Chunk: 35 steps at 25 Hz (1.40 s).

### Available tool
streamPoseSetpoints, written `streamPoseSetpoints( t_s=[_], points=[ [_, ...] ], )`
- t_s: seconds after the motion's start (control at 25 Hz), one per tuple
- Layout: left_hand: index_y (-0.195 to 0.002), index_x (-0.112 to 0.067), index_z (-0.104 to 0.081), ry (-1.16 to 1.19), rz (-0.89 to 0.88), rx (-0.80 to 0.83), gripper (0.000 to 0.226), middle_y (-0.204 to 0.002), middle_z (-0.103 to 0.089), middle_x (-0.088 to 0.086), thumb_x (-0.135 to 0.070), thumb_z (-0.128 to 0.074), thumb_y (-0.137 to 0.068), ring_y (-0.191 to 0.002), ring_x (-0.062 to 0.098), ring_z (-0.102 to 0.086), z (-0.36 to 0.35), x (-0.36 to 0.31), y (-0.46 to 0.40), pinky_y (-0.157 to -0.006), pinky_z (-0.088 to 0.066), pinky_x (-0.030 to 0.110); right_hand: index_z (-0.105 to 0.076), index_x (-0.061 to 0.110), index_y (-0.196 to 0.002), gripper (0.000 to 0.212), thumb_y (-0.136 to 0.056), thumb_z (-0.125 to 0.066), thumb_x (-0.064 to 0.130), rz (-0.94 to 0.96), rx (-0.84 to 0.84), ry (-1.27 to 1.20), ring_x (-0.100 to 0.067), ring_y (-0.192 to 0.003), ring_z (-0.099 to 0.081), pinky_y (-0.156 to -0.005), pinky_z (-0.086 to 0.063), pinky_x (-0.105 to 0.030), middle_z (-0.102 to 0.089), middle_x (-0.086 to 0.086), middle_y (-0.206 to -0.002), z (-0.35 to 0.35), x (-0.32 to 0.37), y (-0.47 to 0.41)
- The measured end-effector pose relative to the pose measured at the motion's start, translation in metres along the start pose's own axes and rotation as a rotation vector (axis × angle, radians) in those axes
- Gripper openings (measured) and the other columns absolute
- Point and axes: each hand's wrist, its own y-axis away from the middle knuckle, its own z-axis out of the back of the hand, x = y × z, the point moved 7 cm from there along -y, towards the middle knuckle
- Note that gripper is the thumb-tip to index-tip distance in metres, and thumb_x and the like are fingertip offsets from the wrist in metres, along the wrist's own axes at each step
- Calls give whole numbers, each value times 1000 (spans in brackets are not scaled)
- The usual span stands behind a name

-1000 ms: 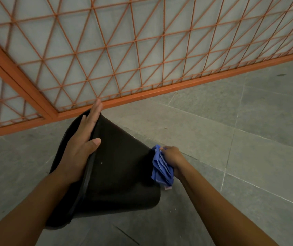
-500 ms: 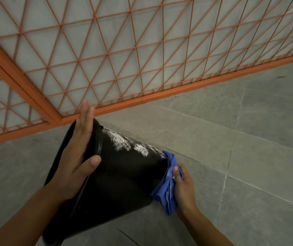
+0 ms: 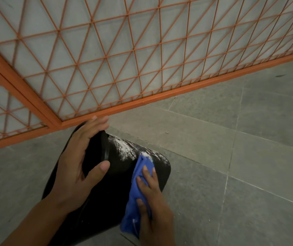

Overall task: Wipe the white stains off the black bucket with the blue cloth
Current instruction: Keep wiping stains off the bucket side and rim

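Your right hand (image 3: 152, 208) has slid the blue cloth (image 3: 136, 196) up from the bucket's right end onto its side, just below the white stains (image 3: 126, 150). Its fingers (image 3: 148, 173) lie flat, pressing the cloth against the black bucket (image 3: 113, 201), which lies tipped on the grey floor (image 3: 230, 157) near the orange fence (image 3: 124, 68). Your left hand (image 3: 78, 167) grips the bucket's rim, fingers curled over the far edge and thumb on the side.

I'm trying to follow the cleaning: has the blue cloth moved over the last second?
Yes. The blue cloth went from the black bucket's base end up onto its side, toward the white stains and orange fence.
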Motion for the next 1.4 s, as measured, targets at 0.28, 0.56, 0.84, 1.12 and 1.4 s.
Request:
streamPoseSetpoints(
  t_s=[0.28, 0.56, 0.84, 1.12, 1.4],
  points=[
    [-127, 4, -49, -98, -83, -103, 71, -139, -50, 16, -57, -42, -92, -136, 34, -42, 3, -9, 9, -108, -30, 62, -36, 52, -127, 39, -88, -37, 53, 49, 43, -114, -6, -139, -18, -112, -19, -22, -24, 18, -148, 3, 40, -45],
    [-126, 4, -48, -19, -125, -84, 69, -138, -49, 20, -56, -43, -93, -136, 36, -41, 2, -10, 11, -114, -27, 54, -39, 35, -131, 38, -94, -37, 39, 197, 46, -85, -7, -138, -24, -111, -24, -38, -30, 16, -147, -3, 60, -44],
    [-125, 5, -49, 7, -147, -87, 66, -137, -51, 20, -53, -45, -93, -136, 31, -43, 4, -11, 13, -114, -29, 50, -44, 29, -130, 37, -93, -37, 36, 173, 50, -126, -9, -137, -26, -113, -22, -30, -31, 16, -147, -2, 61, -30],
    [-125, 5, -50, -7, -141, -104, 67, -136, -52, 20, -53, -46, -92, -134, 32, -45, 5, -10, 10, -112, -31, 52, -43, 39, -128, 40, -88, -40, 36, 67, 64, -113, 3, -131, -31, -107, -23, -10, -38, 28, -138, 7, 53, -42],
    [-129, 5, -49, -126, -162, -71, 71, -142, -47, 18, -55, -38, -95, -138, 29, -41, 9, -13, 15, -114, -29, 49, -47, 49, -119, 35, -89, -43, 32, 9, 77, -59, 7, -128, -32, -108, -27, -20, -37, 32, -133, 9, 47, -53]
  ],
)
